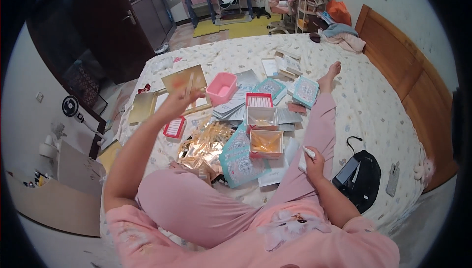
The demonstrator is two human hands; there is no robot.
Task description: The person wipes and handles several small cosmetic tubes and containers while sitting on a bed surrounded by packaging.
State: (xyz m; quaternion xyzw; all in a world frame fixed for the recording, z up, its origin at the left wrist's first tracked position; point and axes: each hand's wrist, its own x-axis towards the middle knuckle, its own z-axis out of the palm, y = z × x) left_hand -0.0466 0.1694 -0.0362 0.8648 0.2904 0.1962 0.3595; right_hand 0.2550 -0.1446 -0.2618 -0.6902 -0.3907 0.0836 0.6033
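My left hand point(183, 102) reaches out over a gold box with a raised lid point(172, 82). Its fingers look pinched around something slim and pale, too small to make out. Against my right thigh, my right hand point(315, 163) is closed around a small white thing point(309, 153), perhaps a folded tissue. A pink plastic basket point(221, 89) stands just right of my left hand. Below that hand lies a red-edged box point(174, 127) with white strips inside. A heap of shiny gold sachets point(204, 142) spreads in front of my bent left leg.
Open boxes stand between my legs, one holding orange-yellow packets point(266, 142), another white strips point(259, 101). Turquoise patterned packs point(243, 162) and silvery flat packets point(233, 104) lie around them. A black case point(366, 179) and a phone point(393, 179) rest on the bed at right.
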